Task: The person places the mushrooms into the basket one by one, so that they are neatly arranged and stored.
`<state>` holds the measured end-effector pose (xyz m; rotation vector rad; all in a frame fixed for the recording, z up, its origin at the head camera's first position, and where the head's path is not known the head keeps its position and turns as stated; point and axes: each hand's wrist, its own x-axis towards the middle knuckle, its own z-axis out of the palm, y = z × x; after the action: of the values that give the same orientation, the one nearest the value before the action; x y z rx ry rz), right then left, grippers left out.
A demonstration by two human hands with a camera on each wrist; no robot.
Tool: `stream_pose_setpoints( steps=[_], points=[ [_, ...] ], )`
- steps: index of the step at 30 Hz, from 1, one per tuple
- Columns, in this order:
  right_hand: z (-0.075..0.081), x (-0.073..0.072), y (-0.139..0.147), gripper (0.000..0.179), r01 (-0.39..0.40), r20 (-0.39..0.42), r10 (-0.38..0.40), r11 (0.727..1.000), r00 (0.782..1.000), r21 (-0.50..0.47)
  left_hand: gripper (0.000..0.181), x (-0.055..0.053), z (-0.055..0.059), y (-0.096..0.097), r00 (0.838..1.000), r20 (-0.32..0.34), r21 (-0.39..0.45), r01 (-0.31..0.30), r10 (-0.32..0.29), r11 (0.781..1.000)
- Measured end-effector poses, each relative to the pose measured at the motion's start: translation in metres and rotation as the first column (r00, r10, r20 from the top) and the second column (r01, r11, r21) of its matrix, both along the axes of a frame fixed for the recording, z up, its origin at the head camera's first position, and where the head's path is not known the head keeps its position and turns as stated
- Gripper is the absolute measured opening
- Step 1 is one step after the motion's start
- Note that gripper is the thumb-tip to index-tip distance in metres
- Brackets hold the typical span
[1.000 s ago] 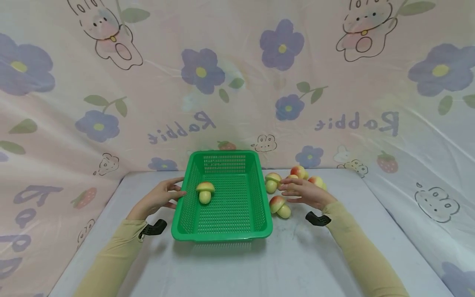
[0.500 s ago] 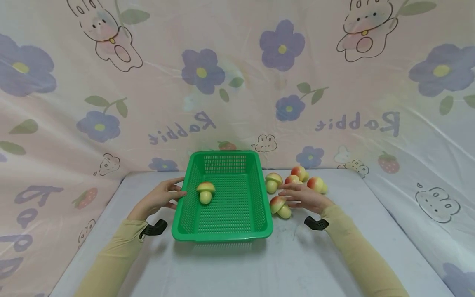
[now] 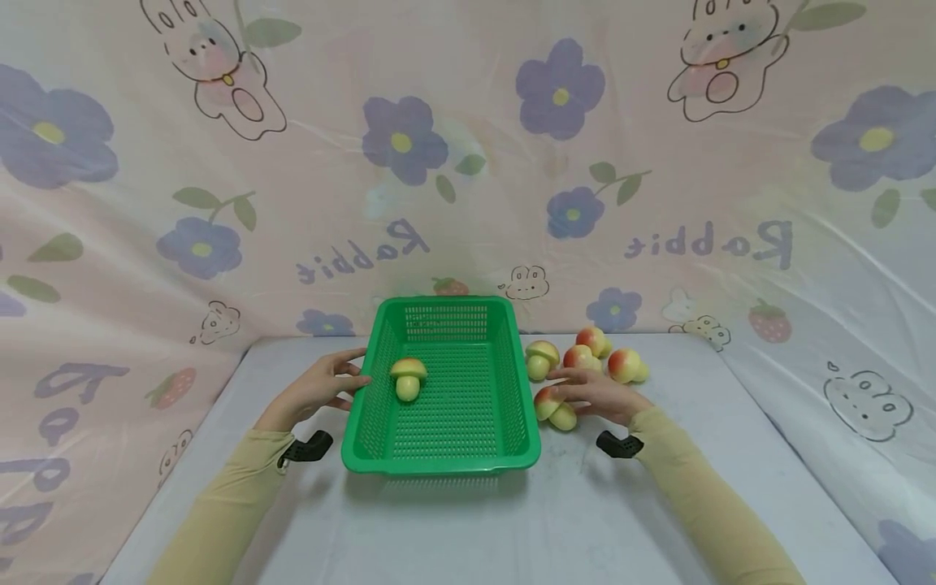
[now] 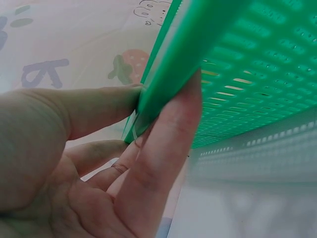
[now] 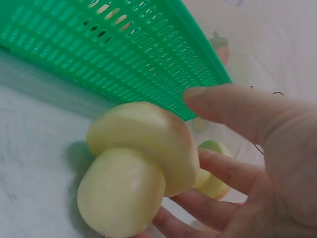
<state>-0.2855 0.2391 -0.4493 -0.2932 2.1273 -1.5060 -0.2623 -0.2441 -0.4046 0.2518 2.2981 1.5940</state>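
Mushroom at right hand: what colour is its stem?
The stem is pale yellow; right wrist view shows it best.

Mirrored "Rabbit" lettering (image 3: 704, 242) on backdrop (image 3: 483, 65)

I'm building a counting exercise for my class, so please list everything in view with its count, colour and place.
Tabletop: one, white, across the lower head view
Backdrop: one, pale with purple flowers, behind the tabletop
Basket: one, green, on the tabletop near its middle
Mushroom inside: one, yellowish, basket's left half
Mushrooms outside: five, yellow with reddish or brownish caps, right of the basket
Sleeves: two, pale yellow, lower left and right
Wrist devices: two, black, one at each sleeve's end
Left grip: one, bare, pinching the basket's left rim
Right grip: one, bare, at the front outside mushroom
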Motion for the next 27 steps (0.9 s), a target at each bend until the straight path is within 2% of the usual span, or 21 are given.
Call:
stream_pose_setpoints(
  steps=[16,22,27],
  points=[
    [-0.0023,0.0008,-0.0048,0.064,-0.037,-0.005,0.037,0.999,0.999,0.004,0.072,-0.0030,-0.0056,-0.0028,1.000,0.003,0.002,-0.005,0.005,1.000],
    [-0.0040,0.0010,-0.0055,0.068,-0.042,-0.028,0.043,0.999,0.999,0.032,0.071,-0.0019,-0.0040,-0.0016,1.000,0.004,0.001,-0.008,0.008,1.000],
    [-0.0076,-0.0008,-0.0053,0.069,-0.080,-0.046,0.081,0.997,0.996,0.023,0.071,-0.0022,-0.0031,-0.0004,1.000,0.000,-0.003,-0.008,0.008,1.000]
  ],
)
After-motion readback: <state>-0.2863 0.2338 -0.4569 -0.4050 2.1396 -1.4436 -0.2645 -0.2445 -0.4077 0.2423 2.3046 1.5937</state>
